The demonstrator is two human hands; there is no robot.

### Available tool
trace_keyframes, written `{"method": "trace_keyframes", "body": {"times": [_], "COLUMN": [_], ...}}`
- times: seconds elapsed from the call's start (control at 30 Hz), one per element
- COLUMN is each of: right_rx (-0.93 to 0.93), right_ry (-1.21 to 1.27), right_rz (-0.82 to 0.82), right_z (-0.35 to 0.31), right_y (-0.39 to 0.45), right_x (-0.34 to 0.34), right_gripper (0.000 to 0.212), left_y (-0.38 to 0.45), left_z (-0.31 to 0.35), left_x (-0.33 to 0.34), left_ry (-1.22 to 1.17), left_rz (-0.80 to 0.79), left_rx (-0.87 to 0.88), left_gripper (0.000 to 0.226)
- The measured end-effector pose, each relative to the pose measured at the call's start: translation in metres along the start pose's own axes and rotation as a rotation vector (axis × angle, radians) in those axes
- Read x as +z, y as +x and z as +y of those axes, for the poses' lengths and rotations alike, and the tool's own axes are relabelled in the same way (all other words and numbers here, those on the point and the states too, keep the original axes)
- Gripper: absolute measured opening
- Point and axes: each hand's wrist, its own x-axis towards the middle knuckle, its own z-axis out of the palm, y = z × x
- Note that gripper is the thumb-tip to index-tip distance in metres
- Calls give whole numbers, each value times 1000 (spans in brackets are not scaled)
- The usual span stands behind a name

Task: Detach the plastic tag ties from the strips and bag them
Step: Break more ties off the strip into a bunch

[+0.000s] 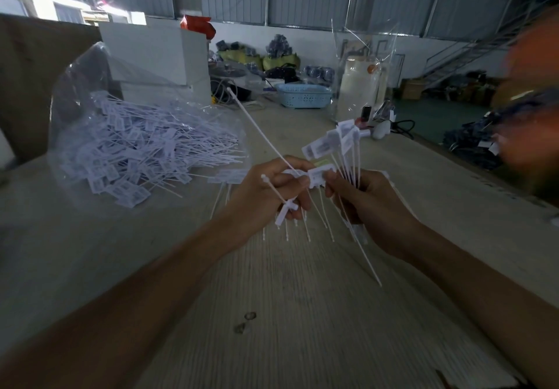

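Note:
My left hand [266, 195] grips a white plastic strip [257, 128] that slants up and away to the left, with several ties hanging below the fingers. My right hand [369, 204] holds a fanned bunch of detached white tag ties [332, 143], their flat tags pointing up. Both hands meet at one tag [319, 177] between them, above the table. To the left lies a clear plastic bag [121, 134] with a pile of loose tag ties inside, its mouth facing right.
The pale wooden table [302, 298] runs forward from me. A few loose ties [225, 178] lie beside the bag. Farther back stand a white box [157, 55], a blue basket [304, 95] and an upright clear bag [363, 80]. A blurred orange shape [532, 92] fills the right edge.

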Motion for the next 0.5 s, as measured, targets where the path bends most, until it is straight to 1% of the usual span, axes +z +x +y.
{"method": "trace_keyframes", "body": {"times": [0.1,0.23,0.4,0.5], "right_rx": [12,13,41,83], "right_ry": [4,-29,-149,-150], "right_rz": [-22,-54,-50,-59], "right_z": [-2,-5,-3,0], "right_y": [-1,-2,-1,0], "right_x": [0,2,1,4], "right_gripper": [43,40,41,41], "left_y": [0,0,-1,3], "left_z": [4,7,5,2], "left_x": [1,0,1,-1], "left_ry": [-15,-33,-12,28], "left_rz": [53,111,113,103], "left_rx": [6,-1,9,-18], "left_gripper": [12,13,12,10]}}
